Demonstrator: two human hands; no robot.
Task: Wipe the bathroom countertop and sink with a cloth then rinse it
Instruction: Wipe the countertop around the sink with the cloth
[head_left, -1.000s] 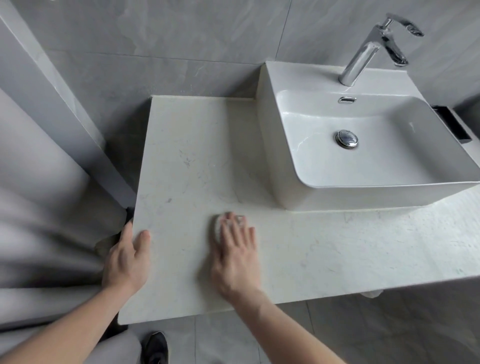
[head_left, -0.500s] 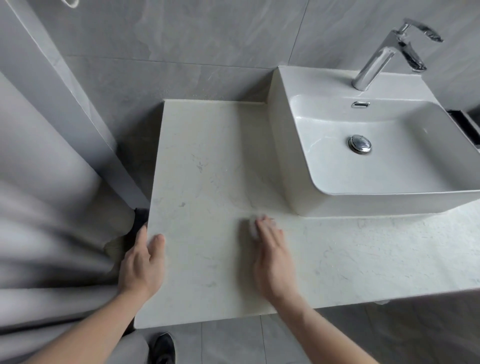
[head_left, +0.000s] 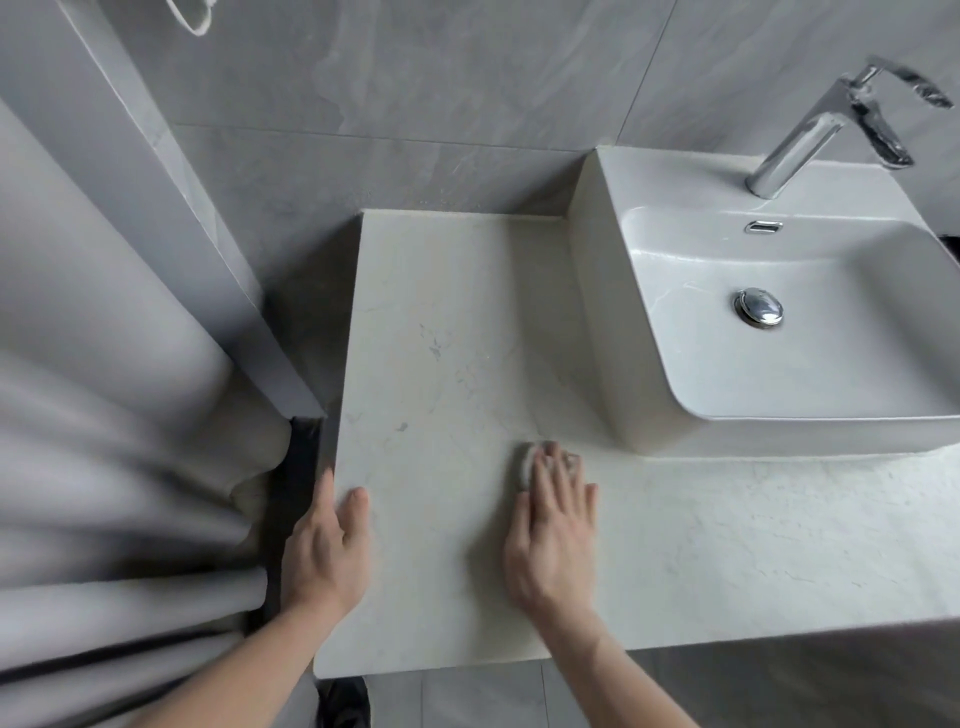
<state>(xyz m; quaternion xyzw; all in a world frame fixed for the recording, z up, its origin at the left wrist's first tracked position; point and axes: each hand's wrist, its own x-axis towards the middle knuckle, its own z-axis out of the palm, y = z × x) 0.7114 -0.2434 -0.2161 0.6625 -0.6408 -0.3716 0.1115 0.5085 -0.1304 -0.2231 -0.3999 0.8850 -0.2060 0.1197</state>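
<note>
Right hand (head_left: 553, 530): flat grip pressing cloth (head_left: 524, 462) on surface (head_left: 441, 364), just front-left of sink (head_left: 597, 322). Left hand (head_left: 327, 545): loose grip, on the surface edge far left of the sink.

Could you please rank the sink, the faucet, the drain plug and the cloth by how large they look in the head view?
1. sink
2. faucet
3. drain plug and cloth: unsure, since the right hand hides most of the cloth.

I see a pale marble countertop (head_left: 441, 332). On it sit a white vessel sink (head_left: 613, 312) at right, a small cloth (head_left: 524, 462) under my right hand (head_left: 553, 540), and my left hand (head_left: 327, 556) at its left edge.
</note>
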